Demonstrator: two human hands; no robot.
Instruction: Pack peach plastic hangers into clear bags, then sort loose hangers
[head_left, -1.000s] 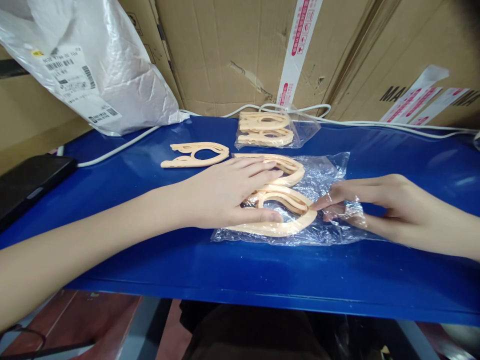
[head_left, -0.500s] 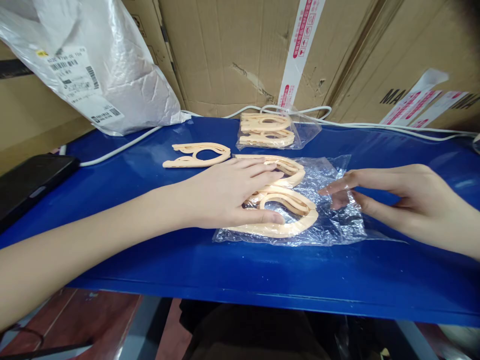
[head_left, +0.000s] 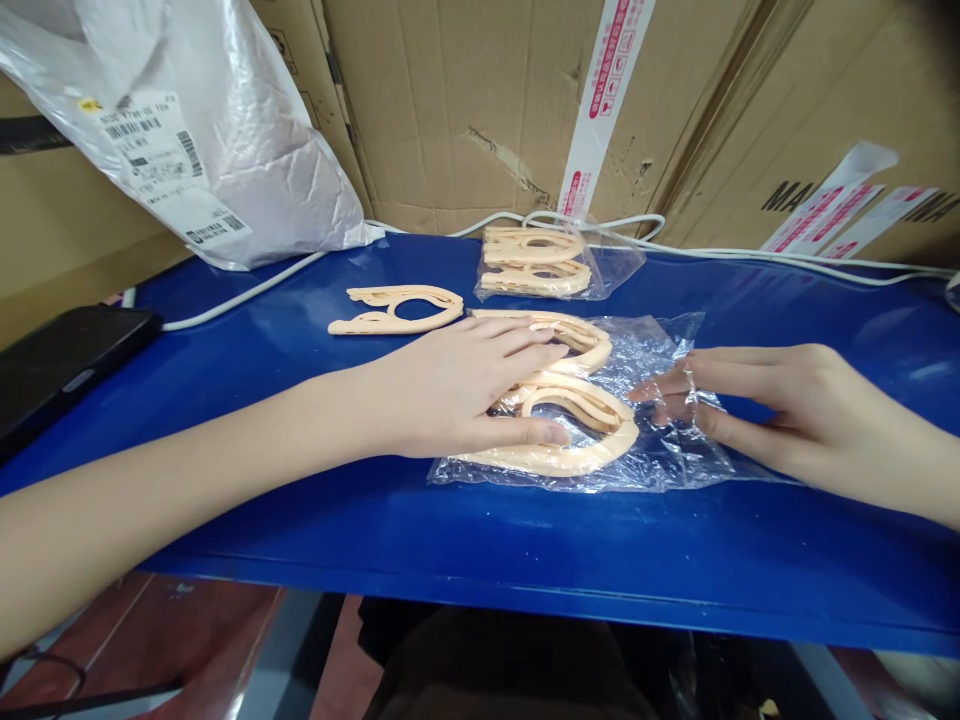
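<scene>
My left hand (head_left: 465,385) lies flat with its fingers stretched out over a clear plastic bag (head_left: 667,460). Inside the bag are beige folding hangers: one set (head_left: 589,345) at the back and another (head_left: 615,440) nearer me, partly covered by my palm. At the bag's right end is my right hand (head_left: 795,410), its fingertips inside the film and its thumb apart from them. A loose beige folding hanger (head_left: 427,310) rests on the blue tabletop just behind my left wrist.
A second clear bag of folded hangers (head_left: 536,265) lies farther back. White cables (head_left: 720,248) run along the cardboard boxes (head_left: 465,110) behind. A white labelled parcel bag (head_left: 247,150) stands at back left, with a black phone (head_left: 75,365) in front. The blue tabletop's (head_left: 525,560) edge faces me.
My right hand has pushed slightly left, its fingertips reaching deeper into the bag's end and lifting the film. My left hand stays pressed on the bag.
</scene>
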